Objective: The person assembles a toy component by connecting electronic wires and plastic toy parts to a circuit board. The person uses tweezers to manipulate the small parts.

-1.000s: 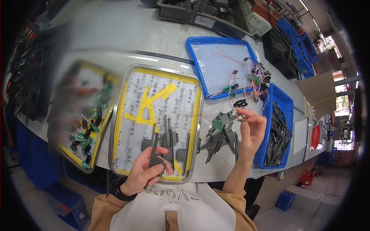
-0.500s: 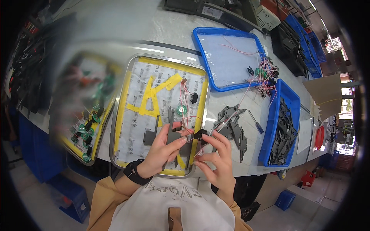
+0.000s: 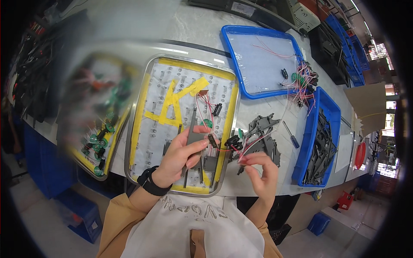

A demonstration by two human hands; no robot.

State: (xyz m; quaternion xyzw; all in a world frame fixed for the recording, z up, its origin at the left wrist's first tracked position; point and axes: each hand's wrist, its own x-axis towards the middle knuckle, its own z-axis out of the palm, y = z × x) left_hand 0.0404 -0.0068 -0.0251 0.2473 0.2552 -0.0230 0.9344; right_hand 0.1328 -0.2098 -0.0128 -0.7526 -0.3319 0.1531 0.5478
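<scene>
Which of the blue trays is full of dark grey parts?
The narrow blue bin at the right, heaped with dark grey plastic parts. The wider blue tray behind holds only a few wires.

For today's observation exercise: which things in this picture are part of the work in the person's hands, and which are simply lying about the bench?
In hand:
- left hand holding a grey plastic part
- right hand pinching the red wires
- small black component on those wires

Lying about:
- screwdriver
- blue tray
- blue bin of dark parts
- heap of grey parts
</scene>
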